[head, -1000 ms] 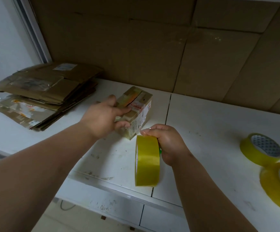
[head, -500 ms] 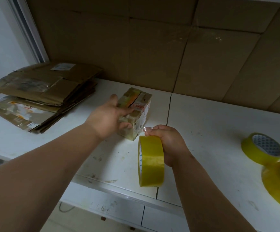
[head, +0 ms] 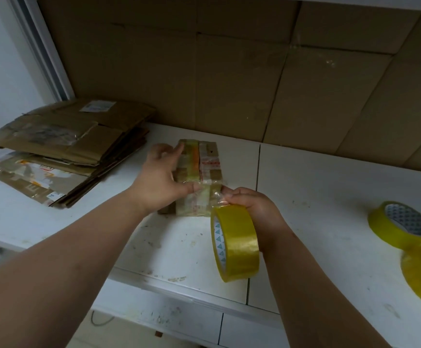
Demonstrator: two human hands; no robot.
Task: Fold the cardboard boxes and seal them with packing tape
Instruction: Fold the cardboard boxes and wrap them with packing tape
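Right hand [head: 252,212] grips the tape roll [head: 234,243] near the table's front edge [head: 179,282], free end stuck to the small box [head: 199,177]; keep that strip taut and straight, I'd say; left hand [head: 160,182] lies flat, fingers spread, steadying the box; open tabletop right, flattened cartons [head: 66,136] far left.

Both forearms are bare from the near edge to the wrist, with no sleeve showing; the left hand [head: 163,183] and right hand [head: 257,212] are ungloved.
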